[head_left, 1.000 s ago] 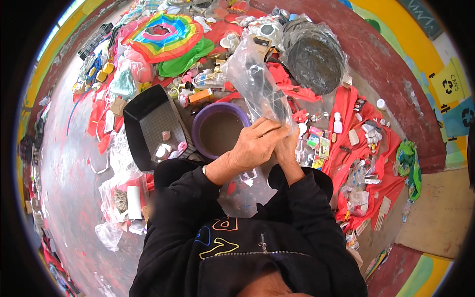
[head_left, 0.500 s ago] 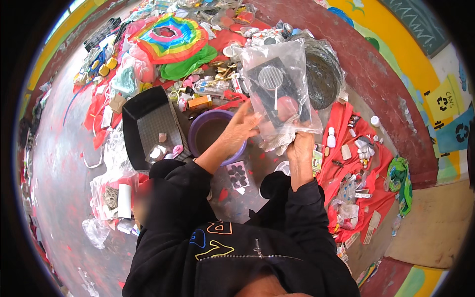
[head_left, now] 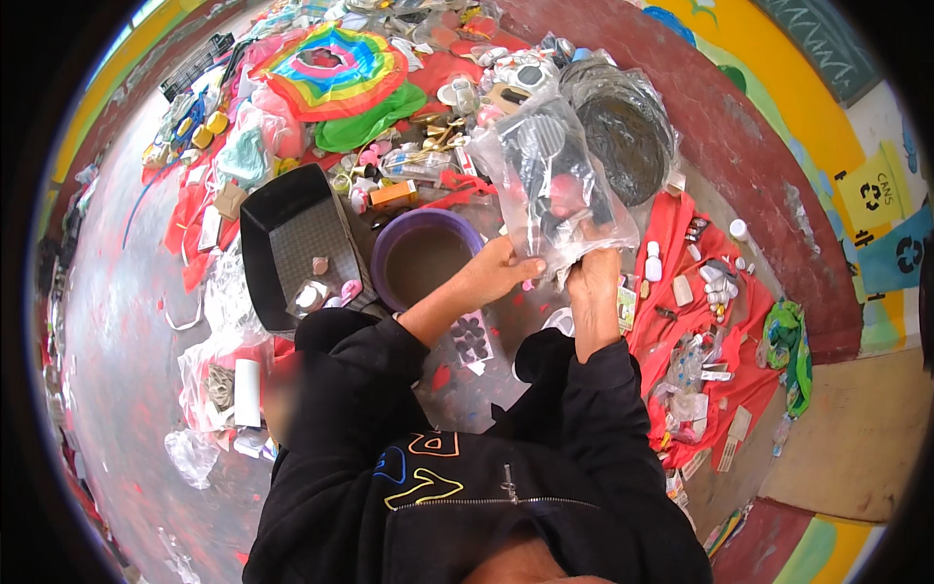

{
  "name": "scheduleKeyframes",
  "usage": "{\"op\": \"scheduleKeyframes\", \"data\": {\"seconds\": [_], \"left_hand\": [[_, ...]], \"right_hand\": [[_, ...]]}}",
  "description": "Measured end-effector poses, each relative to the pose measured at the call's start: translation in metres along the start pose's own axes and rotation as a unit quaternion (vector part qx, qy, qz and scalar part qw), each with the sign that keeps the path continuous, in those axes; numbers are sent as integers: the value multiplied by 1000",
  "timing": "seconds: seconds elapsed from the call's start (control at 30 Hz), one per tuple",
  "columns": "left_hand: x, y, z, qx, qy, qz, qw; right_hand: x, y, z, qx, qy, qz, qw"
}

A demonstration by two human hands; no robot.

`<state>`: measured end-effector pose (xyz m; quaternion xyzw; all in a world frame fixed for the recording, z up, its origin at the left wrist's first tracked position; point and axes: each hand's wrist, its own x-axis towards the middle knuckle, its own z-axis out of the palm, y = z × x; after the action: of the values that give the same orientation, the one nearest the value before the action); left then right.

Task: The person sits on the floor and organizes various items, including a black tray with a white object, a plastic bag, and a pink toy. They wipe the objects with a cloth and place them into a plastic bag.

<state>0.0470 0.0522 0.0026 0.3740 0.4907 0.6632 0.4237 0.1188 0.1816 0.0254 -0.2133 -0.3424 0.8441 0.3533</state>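
Observation:
A clear plastic bag (head_left: 550,165) hangs between my hands, with a round-headed shape and something dark and pinkish showing through it. My left hand (head_left: 498,274) pinches the bag's lower left edge, thumb on top. Around the gathered near end of the bag, my right hand (head_left: 595,290) is closed; its fingertips are partly hidden. Just left of my left hand stands a purple basin (head_left: 477,232) with murky contents. Farther left is a black bin (head_left: 255,243) holding a few small pieces. A tray with dark round cups (head_left: 471,339) lies below my left wrist.
Beyond the bag sits a round dark container wrapped in clear plastic (head_left: 623,136). Red cloth (head_left: 671,292) strewn with small bottles and packs spreads at the right. Mixed plastic items and a rainbow-coloured ring (head_left: 331,73) cover the far floor. An orange box (head_left: 393,195) lies behind the basin.
My left hand has come off the bag's side and moved nearer, down to its lower edge. The bag has tilted and shifted slightly right; my right hand keeps hold.

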Motion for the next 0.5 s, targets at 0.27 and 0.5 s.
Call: {"op": "scheduleKeyframes", "data": {"seconds": [0.27, 0.5], "left_hand": [[-14, 27, -42, -33, 166, -119, 978], [10, 49, -33, -298, 26, 5, 954]], "right_hand": [[-7, -4, -1, -351, -68, -220, 907], [-19, 5, 15, -584, -92, -537, 602]]}}
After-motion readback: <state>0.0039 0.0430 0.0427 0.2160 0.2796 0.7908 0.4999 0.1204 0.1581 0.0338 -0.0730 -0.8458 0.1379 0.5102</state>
